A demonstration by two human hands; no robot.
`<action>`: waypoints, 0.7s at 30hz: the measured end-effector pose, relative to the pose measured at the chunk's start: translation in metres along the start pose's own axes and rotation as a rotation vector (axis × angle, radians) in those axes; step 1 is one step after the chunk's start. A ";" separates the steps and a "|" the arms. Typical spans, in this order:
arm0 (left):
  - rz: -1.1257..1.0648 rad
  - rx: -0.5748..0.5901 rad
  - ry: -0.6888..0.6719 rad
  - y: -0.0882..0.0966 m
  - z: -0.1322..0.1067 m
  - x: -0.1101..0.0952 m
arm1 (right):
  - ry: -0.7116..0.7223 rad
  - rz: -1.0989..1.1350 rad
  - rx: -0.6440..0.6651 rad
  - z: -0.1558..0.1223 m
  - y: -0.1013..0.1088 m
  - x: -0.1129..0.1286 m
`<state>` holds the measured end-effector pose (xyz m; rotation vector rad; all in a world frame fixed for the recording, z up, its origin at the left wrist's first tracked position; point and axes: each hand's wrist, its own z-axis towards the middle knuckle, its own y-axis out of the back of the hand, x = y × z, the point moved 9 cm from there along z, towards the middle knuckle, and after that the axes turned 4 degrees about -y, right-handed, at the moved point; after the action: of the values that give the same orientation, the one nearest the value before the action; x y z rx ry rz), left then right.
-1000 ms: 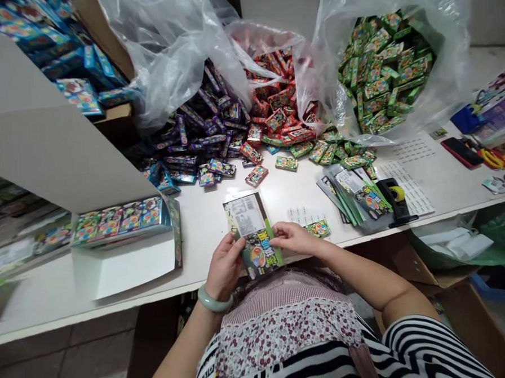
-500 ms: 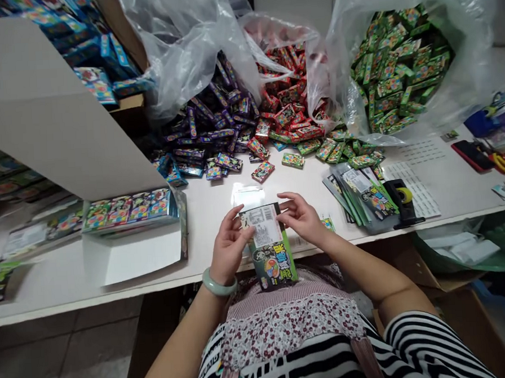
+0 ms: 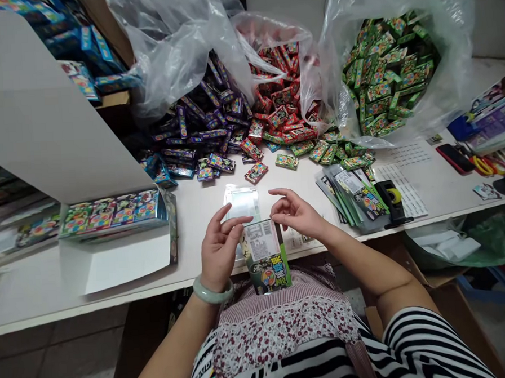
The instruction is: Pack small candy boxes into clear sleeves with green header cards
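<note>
A black and green printed pouch, with a white label and barcode at its upper end, hangs over the table's front edge against the apron. My left hand, with a pale bangle at the wrist, pinches its upper left corner between thumb and fingers. At the upper right corner, my right hand grips the same pouch with thumb and index finger, its other fingers curled. Just behind the hands a shiny silver pouch lies flat on the white table.
Small purple boxes, red boxes and green boxes spill from plastic bags at the back. A display box holding small boxes stands left. To the right are stacked printed pouches, a tape dispenser and a red-edged phone.
My left thumb and fingers have shifted up to the pouch's top edge. The pouch sits slightly lower and more of the silver pouch behind shows. The view has swung a little right.
</note>
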<state>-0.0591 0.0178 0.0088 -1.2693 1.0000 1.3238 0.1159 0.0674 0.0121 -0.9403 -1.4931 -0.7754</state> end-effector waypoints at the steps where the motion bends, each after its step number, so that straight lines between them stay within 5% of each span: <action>1: 0.008 0.005 -0.014 -0.001 0.000 -0.003 | 0.026 -0.037 -0.012 -0.001 0.001 0.003; 6: 0.045 0.039 -0.145 -0.003 0.003 -0.022 | 0.225 -0.306 -0.009 -0.011 -0.008 0.032; 14: 0.057 0.038 -0.002 -0.005 0.015 -0.022 | -0.036 -0.173 0.027 0.004 -0.011 0.024; 21: 0.023 0.118 0.059 -0.005 0.015 -0.017 | -0.063 -0.165 0.046 0.000 -0.014 0.018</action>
<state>-0.0575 0.0314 0.0275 -1.2165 1.1206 1.2318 0.1034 0.0633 0.0309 -0.8210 -1.6521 -0.8320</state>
